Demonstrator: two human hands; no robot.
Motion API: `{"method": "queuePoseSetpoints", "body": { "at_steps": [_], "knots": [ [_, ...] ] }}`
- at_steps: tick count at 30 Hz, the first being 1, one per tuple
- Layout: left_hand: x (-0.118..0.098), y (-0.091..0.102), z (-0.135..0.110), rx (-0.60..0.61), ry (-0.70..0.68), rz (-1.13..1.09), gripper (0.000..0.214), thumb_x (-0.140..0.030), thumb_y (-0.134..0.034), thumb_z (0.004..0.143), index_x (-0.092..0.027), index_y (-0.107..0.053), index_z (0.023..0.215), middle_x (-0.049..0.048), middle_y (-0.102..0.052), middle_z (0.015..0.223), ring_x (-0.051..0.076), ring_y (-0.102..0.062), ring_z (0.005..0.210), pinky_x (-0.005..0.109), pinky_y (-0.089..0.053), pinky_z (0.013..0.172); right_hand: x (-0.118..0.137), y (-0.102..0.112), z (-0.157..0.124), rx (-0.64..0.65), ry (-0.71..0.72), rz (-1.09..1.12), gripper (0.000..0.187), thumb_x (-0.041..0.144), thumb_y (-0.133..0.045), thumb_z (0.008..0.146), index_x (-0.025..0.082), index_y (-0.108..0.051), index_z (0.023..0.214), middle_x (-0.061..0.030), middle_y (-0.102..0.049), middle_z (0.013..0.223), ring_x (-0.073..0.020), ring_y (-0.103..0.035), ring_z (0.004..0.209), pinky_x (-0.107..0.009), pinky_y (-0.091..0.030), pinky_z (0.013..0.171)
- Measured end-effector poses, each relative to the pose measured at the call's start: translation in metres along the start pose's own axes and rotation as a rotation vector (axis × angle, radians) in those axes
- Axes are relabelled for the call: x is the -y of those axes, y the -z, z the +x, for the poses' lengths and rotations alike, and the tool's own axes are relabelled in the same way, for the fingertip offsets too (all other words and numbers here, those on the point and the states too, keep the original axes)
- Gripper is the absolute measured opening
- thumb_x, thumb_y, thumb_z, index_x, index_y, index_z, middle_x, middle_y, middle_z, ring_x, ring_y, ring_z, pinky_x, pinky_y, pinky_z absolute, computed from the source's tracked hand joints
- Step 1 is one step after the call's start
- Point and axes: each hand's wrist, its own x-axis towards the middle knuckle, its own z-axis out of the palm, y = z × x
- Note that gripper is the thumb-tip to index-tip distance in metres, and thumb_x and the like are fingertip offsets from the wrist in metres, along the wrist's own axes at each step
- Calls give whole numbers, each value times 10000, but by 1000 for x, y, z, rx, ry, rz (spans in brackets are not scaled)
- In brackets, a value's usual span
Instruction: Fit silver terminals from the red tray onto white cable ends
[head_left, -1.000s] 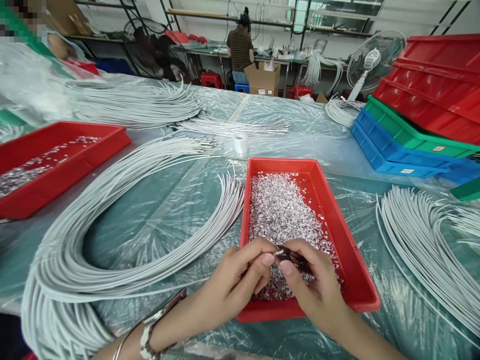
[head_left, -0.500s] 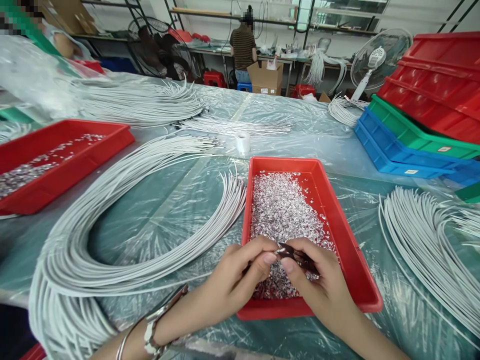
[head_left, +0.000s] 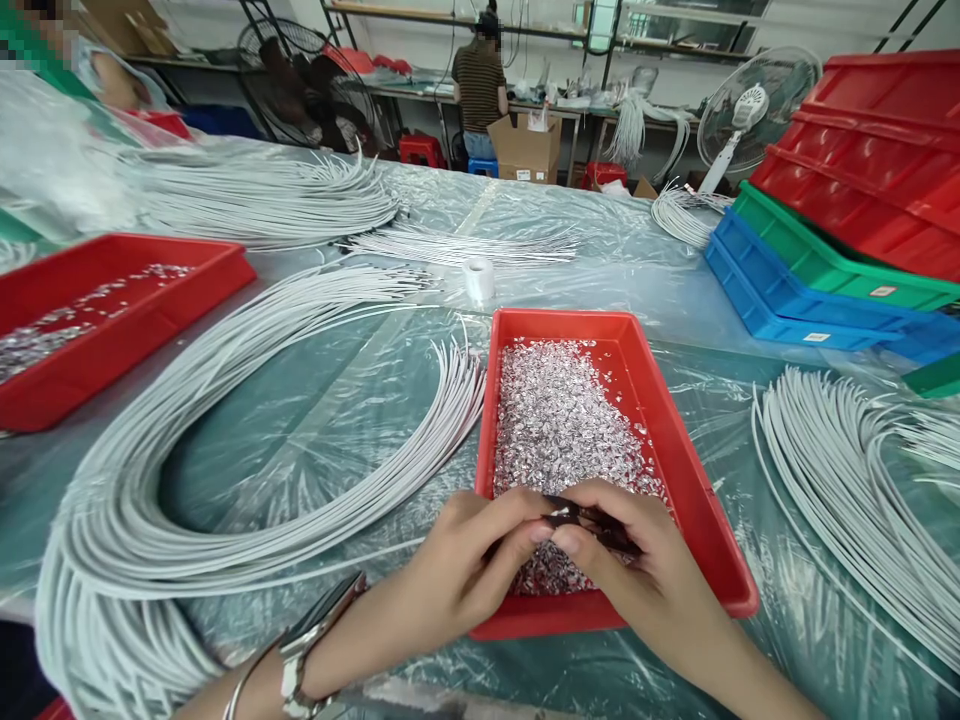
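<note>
My left hand (head_left: 480,560) and my right hand (head_left: 637,560) meet fingertip to fingertip above the front of a red tray (head_left: 701,500). Both are closed in a pinch. Between the fingers of my right hand is a dark, narrow piece (head_left: 600,525) with small shiny spots; its kind is not clear. A single white cable (head_left: 375,558) runs from the big coil into my left hand, its end mostly covered by the fingers. Small shiny metal pieces (head_left: 562,420) lie heaped in the tray under my hands.
A large coil of white cables (head_left: 112,500) lies left, another bundle (head_left: 832,450) right. A second red tray (head_left: 150,330) stands far left. Stacked red, green and blue crates (head_left: 840,240) rise at right. A roll of clear tape (head_left: 478,280) sits behind the tray. A person (head_left: 480,90) is at the back.
The view has shifted slightly, so most things sit a little further left. My hands stay pinched together over the tray, and the dark piece is turned a little between the fingertips.
</note>
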Motion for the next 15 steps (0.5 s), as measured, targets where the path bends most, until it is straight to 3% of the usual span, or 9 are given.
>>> {"method": "queuePoseSetpoints", "body": {
  "at_steps": [6, 12, 15],
  "knots": [
    [0, 0, -1, -7, -29, 56, 167, -208, -363, 989, -194, -511, 911, -24, -571, 656, 94, -469, 522, 214, -357, 508, 4, -2, -5, 5, -21, 39, 153, 349, -543, 897, 203, -571, 863, 32, -528, 675, -105, -476, 591, -220, -372, 529],
    [-4, -2, -8, -172, -2, -69, 203, -244, -333, 1004, -188, -486, 883, -58, -460, 573, 69, -419, 458, 177, -346, 459, -7, -2, 5, -56, -81, -10, 163, 363, -507, 921, 223, -564, 860, 41, -503, 653, -110, -467, 584, -233, -344, 512],
    [-5, -3, -9, -145, 56, -73, 196, -232, -364, 990, -193, -488, 844, -63, -435, 565, 71, -402, 460, 182, -327, 453, -12, 2, 11, -101, -93, 48, 191, 358, -479, 936, 227, -560, 824, 40, -478, 670, -108, -438, 600, -234, -340, 517]
  ]
}}
